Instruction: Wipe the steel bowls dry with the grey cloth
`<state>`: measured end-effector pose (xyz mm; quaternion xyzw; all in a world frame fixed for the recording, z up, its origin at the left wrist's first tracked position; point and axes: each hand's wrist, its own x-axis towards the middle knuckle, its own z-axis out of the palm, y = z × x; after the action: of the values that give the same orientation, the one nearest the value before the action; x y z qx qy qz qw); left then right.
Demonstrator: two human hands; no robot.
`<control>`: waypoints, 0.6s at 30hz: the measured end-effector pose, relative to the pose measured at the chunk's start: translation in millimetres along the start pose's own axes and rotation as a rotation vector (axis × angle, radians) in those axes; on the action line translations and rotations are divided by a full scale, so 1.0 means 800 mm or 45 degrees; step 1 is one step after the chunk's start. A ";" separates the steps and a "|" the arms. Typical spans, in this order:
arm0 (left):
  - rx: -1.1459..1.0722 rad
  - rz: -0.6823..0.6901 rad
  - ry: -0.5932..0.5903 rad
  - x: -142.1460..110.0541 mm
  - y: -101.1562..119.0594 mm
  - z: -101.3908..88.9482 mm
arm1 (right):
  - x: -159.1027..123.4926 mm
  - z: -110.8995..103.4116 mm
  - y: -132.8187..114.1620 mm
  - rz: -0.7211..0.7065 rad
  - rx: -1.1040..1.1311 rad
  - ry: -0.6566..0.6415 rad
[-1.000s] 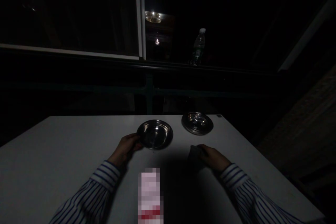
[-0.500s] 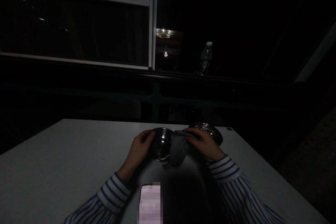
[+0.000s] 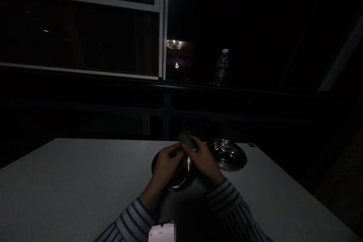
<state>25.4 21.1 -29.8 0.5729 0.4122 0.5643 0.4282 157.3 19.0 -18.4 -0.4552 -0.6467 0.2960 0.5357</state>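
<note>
A shiny metal bowl (image 3: 184, 182) sits on the white table in front of me, partly covered by my hands. Over its far side, both hands meet at a small grey cloth (image 3: 186, 140). My right hand (image 3: 204, 159) is closed on the cloth, thumb and fingers pinching it. My left hand (image 3: 166, 164) is closed too, its fingertips pressed together against the cloth's near left edge; its grip is partly hidden. To the right of my right hand, a second metal bowl (image 3: 228, 155) rests near the table's far edge.
On the white table (image 3: 85, 181), a phone (image 3: 161, 233) with a lit screen lies at the near edge of view. A clear plastic bottle (image 3: 222, 67) stands on the dark ledge beyond, beside a white window frame (image 3: 162, 26). The surroundings are very dark.
My left hand has left the bowl's rim and moved right to the cloth. My right hand has moved left with the cloth, now bunched smaller. More of the right-hand bowl shows.
</note>
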 end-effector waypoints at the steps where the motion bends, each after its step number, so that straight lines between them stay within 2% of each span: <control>1: -0.003 -0.009 -0.038 -0.001 0.002 0.001 | 0.000 0.000 0.000 0.010 0.012 -0.022; 4: 0.001 -0.069 0.023 -0.004 0.008 0.004 | 0.001 -0.002 0.000 0.047 0.059 -0.027; 7: -0.033 -0.102 0.113 -0.005 0.014 0.004 | 0.000 -0.007 -0.002 0.019 0.204 -0.157; 10: -0.185 -0.184 0.061 -0.003 0.017 -0.001 | -0.002 -0.015 -0.009 0.004 0.291 -0.219; 13: -0.290 -0.263 0.095 0.002 0.017 -0.013 | -0.001 -0.028 -0.014 0.079 0.295 -0.124; 18: -0.292 -0.240 0.220 0.006 0.025 -0.031 | 0.004 -0.045 -0.011 0.117 0.284 0.070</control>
<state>0.3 20.9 -9.5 0.4285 0.4325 0.6120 0.5048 189.5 14.3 -0.4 -0.4299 -0.5732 0.3778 0.5864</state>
